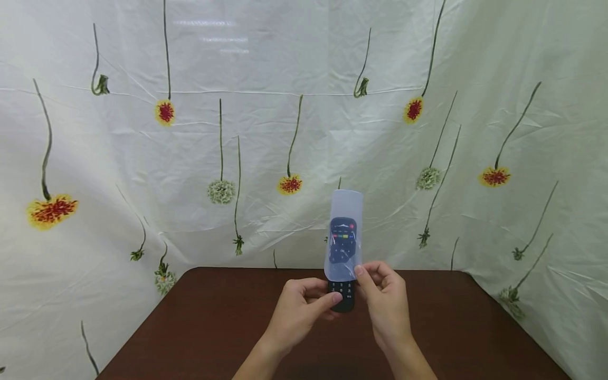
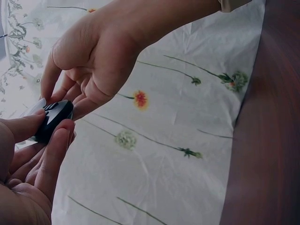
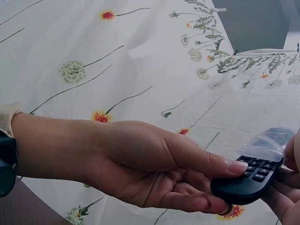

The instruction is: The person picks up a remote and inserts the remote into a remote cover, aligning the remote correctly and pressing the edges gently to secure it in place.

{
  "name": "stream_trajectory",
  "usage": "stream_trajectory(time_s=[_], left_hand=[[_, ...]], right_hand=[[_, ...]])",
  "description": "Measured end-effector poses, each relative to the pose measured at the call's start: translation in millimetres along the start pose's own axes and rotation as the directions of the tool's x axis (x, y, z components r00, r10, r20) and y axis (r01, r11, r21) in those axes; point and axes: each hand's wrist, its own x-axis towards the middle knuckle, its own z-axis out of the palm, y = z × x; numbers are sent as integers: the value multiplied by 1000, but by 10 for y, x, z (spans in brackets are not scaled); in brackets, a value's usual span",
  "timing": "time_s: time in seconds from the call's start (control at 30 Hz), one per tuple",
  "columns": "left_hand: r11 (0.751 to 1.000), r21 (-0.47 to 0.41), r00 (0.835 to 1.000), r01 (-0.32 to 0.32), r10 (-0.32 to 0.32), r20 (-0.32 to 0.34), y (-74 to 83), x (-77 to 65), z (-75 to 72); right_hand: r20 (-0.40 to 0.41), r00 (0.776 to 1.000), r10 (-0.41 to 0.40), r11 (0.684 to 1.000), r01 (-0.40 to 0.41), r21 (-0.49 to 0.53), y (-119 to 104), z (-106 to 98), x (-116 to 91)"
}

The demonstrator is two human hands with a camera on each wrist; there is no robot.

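A black remote control [image 1: 348, 303] is held up above the table, its upper part inside a translucent plastic sleeve [image 1: 347, 201]. The lower end with number keys sticks out of the sleeve's opening. My left hand [image 1: 295, 312] grips that bare end, thumb on the keys and fingers underneath, also seen in the right wrist view on the remote [image 3: 243, 188]. At the sleeve's lower right corner, my right hand [image 1: 387, 301] pinches the plastic edge between thumb and fingers. In the left wrist view the remote [image 2: 57, 117] appears end-on between both hands, which partly hide the sleeve.
A dark brown table [image 1: 214, 311] lies below the hands. Behind it and at both sides hangs a pale cloth [image 1: 266, 63] printed with flowers and stems. A grey area [image 3: 253, 23] shows beyond the cloth's edge in the right wrist view.
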Motion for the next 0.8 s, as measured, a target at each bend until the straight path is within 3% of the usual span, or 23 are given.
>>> stream_trajectory(time_s=[0.23,0.47,0.63,0.8], left_hand=[[1000,-8,1000,-6,6,-7,22,-6,-8],[1000,19,1000,-16,16,-10,30,-3,-16],[999,34,999,-34,35,-26,19,5,-17],[997,50,996,-56,59,-61,10,13,-31]], right_hand=[[53,998,28,996,-32,87,2,-11,7],[81,996,47,992,-56,110,11,-6,13],[98,994,39,998,-44,49,6,-23,17],[169,982,79,996,-70,-58,6,-69,33]])
